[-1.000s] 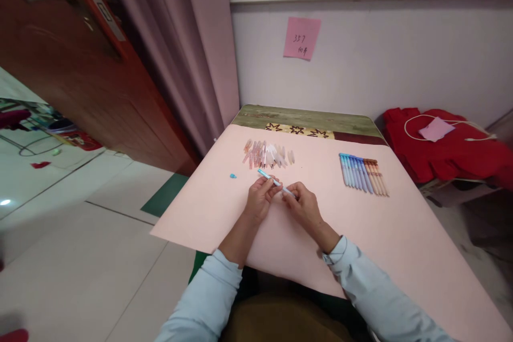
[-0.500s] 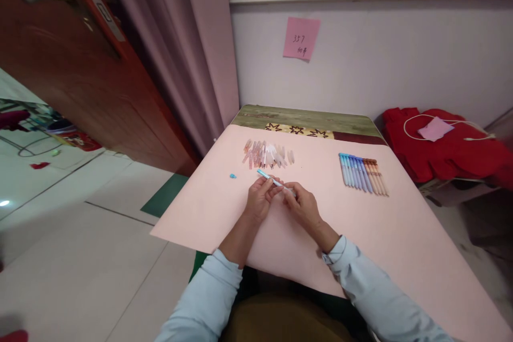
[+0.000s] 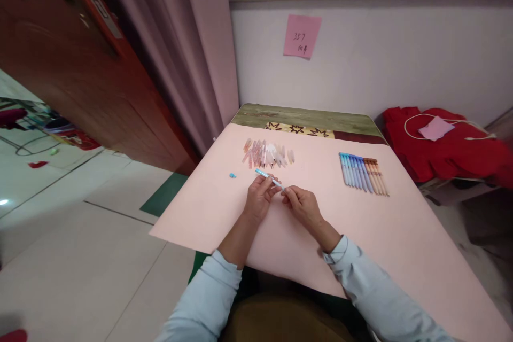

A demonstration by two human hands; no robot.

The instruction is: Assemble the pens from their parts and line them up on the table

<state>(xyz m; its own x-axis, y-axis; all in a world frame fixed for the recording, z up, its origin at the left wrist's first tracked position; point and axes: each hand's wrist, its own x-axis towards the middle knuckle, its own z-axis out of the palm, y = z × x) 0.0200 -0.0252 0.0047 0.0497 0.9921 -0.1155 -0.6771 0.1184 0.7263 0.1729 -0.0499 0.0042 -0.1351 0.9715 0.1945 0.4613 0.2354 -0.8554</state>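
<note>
- Pen point(image 3: 263, 174): slim and light blue, it spans the gap between my hands above the table's pink sheet point(image 3: 216, 219), its brighter blue end pointing away and to my left.
- Left hand point(image 3: 257, 200): my thumb and fingertips pinch the barrel; how the tucked fingers lie, I cannot tell.
- Right hand point(image 3: 303, 207): my thumb and forefinger grasp the pen's near end, the other fingers curled beneath and partly hidden.
- Handling, in my judgement: the left pinch should stay firm, the right fingertips working straight along the pen's axis; a sideways push could make so narrow a barrel slip or twist. Light pressure should suffice.
- Materials: the barrel looks like smooth, hard plastic, rounded along its length.
- Small blue piece point(image 3: 232, 175): stubby, lying alone on the sheet beyond and left of my left hand.
- Pile of slender pieces point(image 3: 256, 155): just beyond my hands, tapered, overlapping, seemingly translucent, peach to clear, with white among them.
- Row of pens point(image 3: 359, 175): well to my right, side by side, running from light blue through deeper blue to brown, coloured tops at the far end, bodies tapering towards me.
</note>
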